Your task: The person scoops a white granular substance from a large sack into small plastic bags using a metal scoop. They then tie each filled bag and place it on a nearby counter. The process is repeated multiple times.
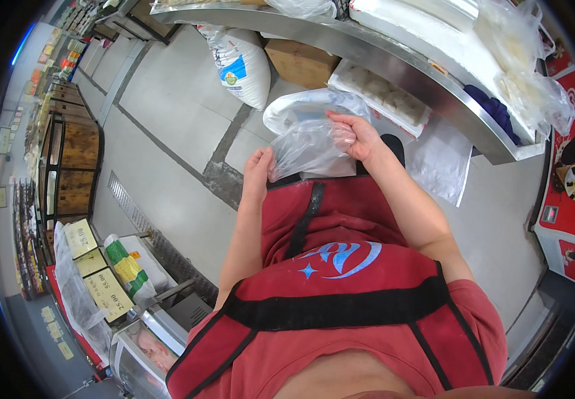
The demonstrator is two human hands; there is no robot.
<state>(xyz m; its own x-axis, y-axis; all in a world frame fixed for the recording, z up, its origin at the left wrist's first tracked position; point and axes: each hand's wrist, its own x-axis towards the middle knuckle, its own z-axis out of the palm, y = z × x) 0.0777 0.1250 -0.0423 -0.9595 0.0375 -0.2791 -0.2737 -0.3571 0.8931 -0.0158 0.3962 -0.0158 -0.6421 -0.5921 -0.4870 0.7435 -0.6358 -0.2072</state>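
A clear plastic bag (307,144) stretches between my two hands, in front of the red apron (337,214). My left hand (259,172) pinches its near left edge. At the bag's right side, my right hand (354,134) grips the gathered plastic. Just beyond lies a larger translucent plastic bag or liner (287,107), partly behind the held bag; what it contains cannot be told. A white foam tray (419,124) holding several pale, rounded pieces sits below the counter, beyond my right hand.
A steel-edged counter (392,55) curves across the top, bearing plastic bags (532,90) and a dark blue cloth (492,109). Under it stand a white printed sack (242,65) and a cardboard box (300,62). A plastic sheet (439,159) hangs at right, near a red freezer (566,174). Display cases line the left.
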